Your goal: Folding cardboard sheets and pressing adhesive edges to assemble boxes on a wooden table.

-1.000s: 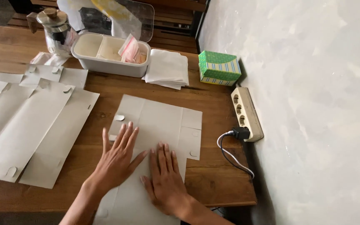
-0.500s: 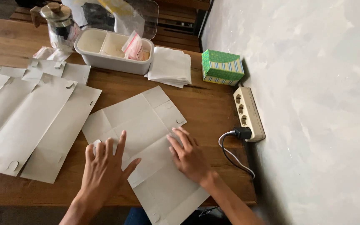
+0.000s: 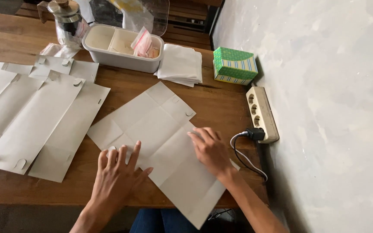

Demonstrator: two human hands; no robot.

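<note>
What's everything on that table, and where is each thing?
Creased sheet: one, pale grey, centre, overhanging the near edge.
Flat sheets: several, pale grey, left, overlapping.
Tray: one, white, two compartments, at the back.
Pink packet: one, in the tray.
Glass jar: one, metal lid, back left.
Napkins: a stack, white, right of the tray.
Box: one, green, striped, by the wall.
Power strip: one, cream, right edge, black plug in.
Table: wooden, brown.
Left hand: flat on the creased sheet.
Right hand: flat on it too.

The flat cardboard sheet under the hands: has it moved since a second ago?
Yes. The cardboard sheet has turned clockwise; its edges, earlier square to the power strip, now run diagonally, one corner overhanging the table edge.
</note>
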